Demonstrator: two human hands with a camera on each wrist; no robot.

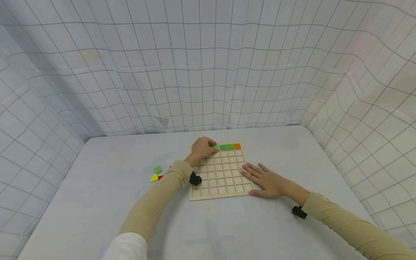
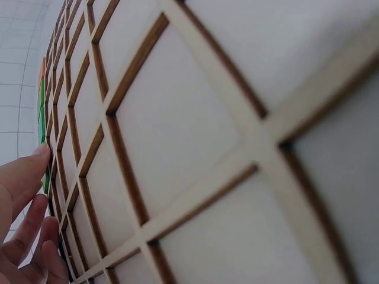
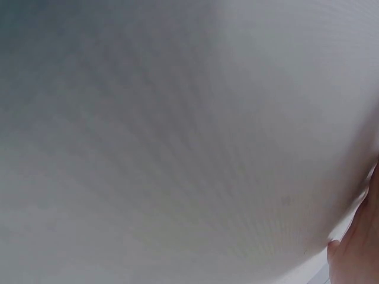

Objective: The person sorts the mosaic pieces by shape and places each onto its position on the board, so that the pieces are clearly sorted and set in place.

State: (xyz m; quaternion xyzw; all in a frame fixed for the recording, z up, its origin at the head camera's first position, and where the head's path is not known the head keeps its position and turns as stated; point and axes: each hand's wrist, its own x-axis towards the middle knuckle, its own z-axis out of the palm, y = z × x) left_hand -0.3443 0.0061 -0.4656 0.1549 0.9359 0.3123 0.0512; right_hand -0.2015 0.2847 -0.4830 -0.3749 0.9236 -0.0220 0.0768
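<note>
A pale wooden grid board (image 1: pixel 212 198) lies on the white table. At its far edge my left hand (image 1: pixel 203 147) bends over the top row, thumb and fingertips pinching a green square tile (image 2: pixel 46 184), mostly hidden by the fingers. Beside it in that row sit a light green tile (image 1: pixel 217 147), two more green tiles (image 1: pixel 226 147) and an orange tile (image 1: pixel 237 146) in the far right corner. My right hand (image 1: pixel 268 181) lies flat with fingers spread, its fingertips on the board's right edge; only part of that hand (image 3: pixel 358 254) shows in the right wrist view.
Left of the board, loose pieces lie on the table: a green square (image 1: pixel 157 169), a yellow rounded piece (image 1: pixel 154 178) and a red piece (image 1: pixel 160 177). Part of another red piece shows by the left sleeve (image 1: pixel 162 195). White grid-patterned curtains (image 1: pixel 208 72) hang behind and at both sides.
</note>
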